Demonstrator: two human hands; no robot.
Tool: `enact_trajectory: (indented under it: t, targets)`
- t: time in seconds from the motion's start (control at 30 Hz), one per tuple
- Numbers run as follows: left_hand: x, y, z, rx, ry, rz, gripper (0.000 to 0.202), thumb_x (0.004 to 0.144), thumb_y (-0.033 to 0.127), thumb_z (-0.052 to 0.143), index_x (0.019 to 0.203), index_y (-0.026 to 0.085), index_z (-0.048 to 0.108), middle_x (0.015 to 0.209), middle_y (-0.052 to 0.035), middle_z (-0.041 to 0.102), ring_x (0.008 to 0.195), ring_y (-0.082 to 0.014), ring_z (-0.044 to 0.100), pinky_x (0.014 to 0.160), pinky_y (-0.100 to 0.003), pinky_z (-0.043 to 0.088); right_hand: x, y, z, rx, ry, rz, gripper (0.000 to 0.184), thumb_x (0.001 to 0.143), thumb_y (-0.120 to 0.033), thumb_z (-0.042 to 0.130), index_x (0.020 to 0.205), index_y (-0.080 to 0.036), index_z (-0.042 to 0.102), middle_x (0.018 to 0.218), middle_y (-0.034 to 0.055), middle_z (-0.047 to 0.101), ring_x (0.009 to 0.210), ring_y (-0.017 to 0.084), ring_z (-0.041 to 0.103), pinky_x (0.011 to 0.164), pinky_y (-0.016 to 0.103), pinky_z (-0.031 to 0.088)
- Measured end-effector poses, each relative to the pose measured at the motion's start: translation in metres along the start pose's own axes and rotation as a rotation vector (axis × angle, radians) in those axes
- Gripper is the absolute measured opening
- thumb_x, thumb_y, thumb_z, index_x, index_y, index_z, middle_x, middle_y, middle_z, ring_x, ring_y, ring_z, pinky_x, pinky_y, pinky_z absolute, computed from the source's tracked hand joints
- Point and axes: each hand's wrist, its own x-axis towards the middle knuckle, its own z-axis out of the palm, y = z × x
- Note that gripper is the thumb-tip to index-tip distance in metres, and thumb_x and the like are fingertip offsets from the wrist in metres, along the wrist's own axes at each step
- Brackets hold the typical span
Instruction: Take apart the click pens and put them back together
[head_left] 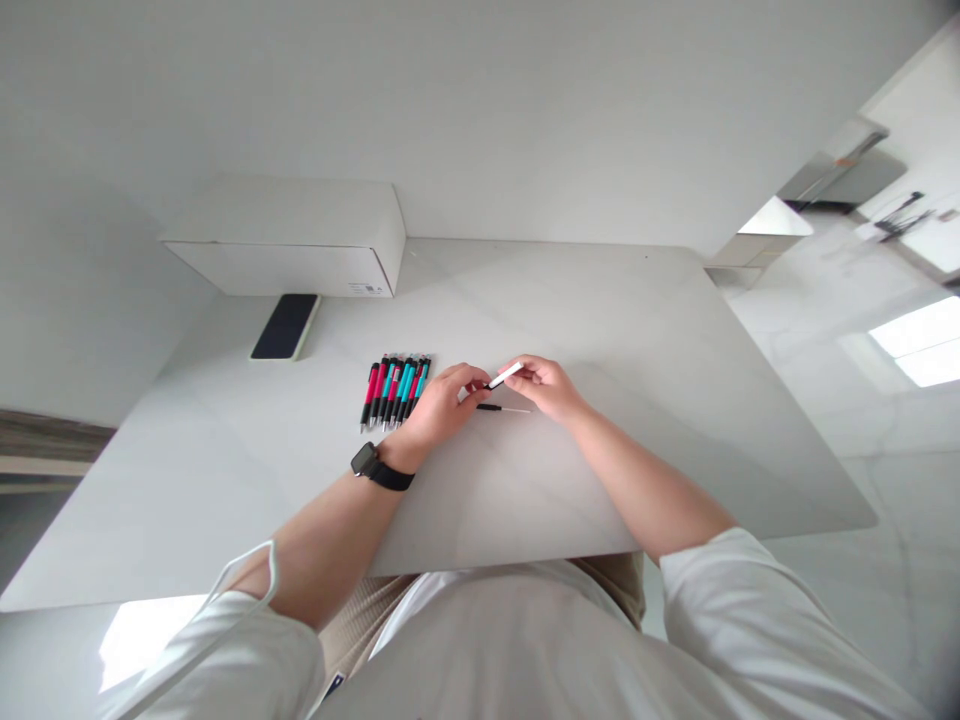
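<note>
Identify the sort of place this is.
Probably a desk in a home or small office: a pale tabletop by a wall, with a phone, white box and pens on it.

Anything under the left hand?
Visible around the left hand: bare tabletop and, at its left edge, the pens, the rightmost partly hidden behind it. Whatever lies directly beneath is covered; can't tell whether it touches the pens.

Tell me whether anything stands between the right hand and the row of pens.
Yes: the left hand lies between, partly hiding the pens in this view; the right hand holds the white piece.
</note>
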Motion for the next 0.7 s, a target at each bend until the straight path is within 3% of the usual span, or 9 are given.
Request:
enact_trajectory:
  t: [0.13,0.23,0.37,0.5,0.7]
  targets:
    - [-0.001,-0.001,0.002,0.009,-0.005,-0.023,0.025,0.097,0.025,0.062,0.121,0.025,0.068,0.099,-0.0042,0.072,0.093,-0.0208,0.069,0.089,-0.037,0.055,0.005,0.005,-0.004,0.101,0.074,0.027,0.043,0.085,-0.065,0.076,0.102,-0.025,0.075,0.104,0.0046,0.077,0.100,0.023,0.072,0.088,0.037,0.061]
    - [0.000,-0.004,0.001,0.051,-0.001,-0.032,0.028,0.098,0.025,0.060,0.126,0.026,0.066,0.099,-0.0039,0.072,0.096,-0.0212,0.069,0.091,-0.037,0.054,0.012,0.015,-0.015,0.170,0.226,0.030,0.045,0.087,-0.068,0.072,0.099,-0.025,0.068,0.111,0.0061,0.076,0.103,0.023,0.074,0.085,0.037,0.062]
    - [0.000,-0.007,-0.003,0.157,-0.093,0.049,0.025,0.095,0.034,0.068,0.118,0.026,0.070,0.103,-0.0063,0.072,0.099,-0.0248,0.067,0.095,-0.041,0.052,0.020,0.026,-0.032,0.164,0.380,0.044,0.044,0.085,-0.066,0.073,0.097,-0.025,0.065,0.112,0.0061,0.076,0.101,0.021,0.074,0.082,0.035,0.062]
    - [-0.001,-0.009,-0.005,0.278,-0.183,0.098,0.021,0.087,0.035,0.076,0.107,0.028,0.075,0.108,-0.0075,0.071,0.103,-0.0287,0.065,0.099,-0.046,0.048,0.022,0.029,-0.036,0.097,0.386,0.041,0.042,0.082,-0.062,0.077,0.095,-0.024,0.065,0.108,0.0052,0.076,0.101,0.020,0.072,0.084,0.033,0.061]
    - [0.000,-0.007,-0.004,0.238,-0.182,0.104,0.011,0.094,0.029,0.067,0.102,0.026,0.074,0.108,-0.0074,0.071,0.103,-0.0265,0.065,0.098,-0.043,0.049,0.022,0.035,-0.035,0.047,0.338,0.028,0.042,0.088,-0.065,0.072,0.102,-0.025,0.067,0.099,0.0032,0.075,0.092,0.019,0.071,0.085,0.034,0.060]
